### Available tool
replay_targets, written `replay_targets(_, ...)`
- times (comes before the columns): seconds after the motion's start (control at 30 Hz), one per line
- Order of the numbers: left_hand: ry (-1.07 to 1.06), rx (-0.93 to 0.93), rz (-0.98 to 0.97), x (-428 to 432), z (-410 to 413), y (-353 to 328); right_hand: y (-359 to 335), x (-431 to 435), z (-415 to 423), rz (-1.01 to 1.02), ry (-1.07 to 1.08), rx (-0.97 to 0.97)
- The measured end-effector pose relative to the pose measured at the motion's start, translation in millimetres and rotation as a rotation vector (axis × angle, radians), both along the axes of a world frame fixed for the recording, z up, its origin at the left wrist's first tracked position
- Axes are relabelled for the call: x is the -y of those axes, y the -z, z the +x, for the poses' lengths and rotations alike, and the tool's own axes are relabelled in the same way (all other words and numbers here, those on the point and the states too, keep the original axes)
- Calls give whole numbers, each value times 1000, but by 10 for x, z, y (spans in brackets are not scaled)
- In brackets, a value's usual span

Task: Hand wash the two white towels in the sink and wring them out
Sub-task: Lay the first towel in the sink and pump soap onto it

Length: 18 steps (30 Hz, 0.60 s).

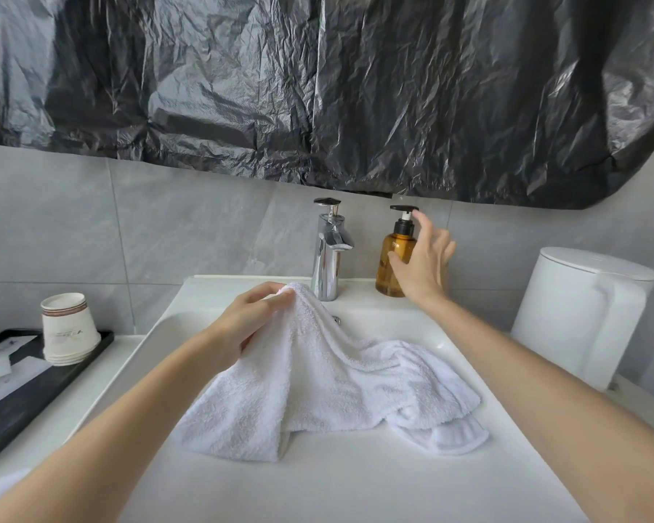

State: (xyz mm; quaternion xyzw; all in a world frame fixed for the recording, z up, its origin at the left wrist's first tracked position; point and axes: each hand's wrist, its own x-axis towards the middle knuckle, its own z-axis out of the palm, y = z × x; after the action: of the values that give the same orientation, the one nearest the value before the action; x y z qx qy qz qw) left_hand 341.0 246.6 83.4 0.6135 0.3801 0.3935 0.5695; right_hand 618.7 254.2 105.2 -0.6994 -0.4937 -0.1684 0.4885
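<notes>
The left hand [242,326] has its fingers pinched on a corner of the white towel [318,383], which drapes below them into the sink [355,485]. The right hand [423,266] holds its fingers spread apart, just beside the amber soap bottle [387,273].

Black plastic sheeting [318,88] is hanging over the grey tiled wall [167,228]. Upturned paper cups [67,328] are standing stacked on a black tray [35,394]; a white lidded vessel [578,315] is sitting at right.
</notes>
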Motion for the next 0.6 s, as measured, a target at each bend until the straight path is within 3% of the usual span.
replay_targets(0.1,22,-15,18,39,-16,-34,94,308,-361,74,-126,-128)
replay_targets(0.23,83,14,38,137,-24,-109,111,600,-840,-323,-510,-378)
replay_targets(0.33,148,47,48,208,-32,-195,104,677,-1033,-576,-636,-386)
replay_targets(0.47,156,42,98,234,-72,-269,107,726,-1086,-493,-819,-471)
replay_targets(0.6,104,-154,176,236,-53,-193,36,784,-1053,-267,-654,-516)
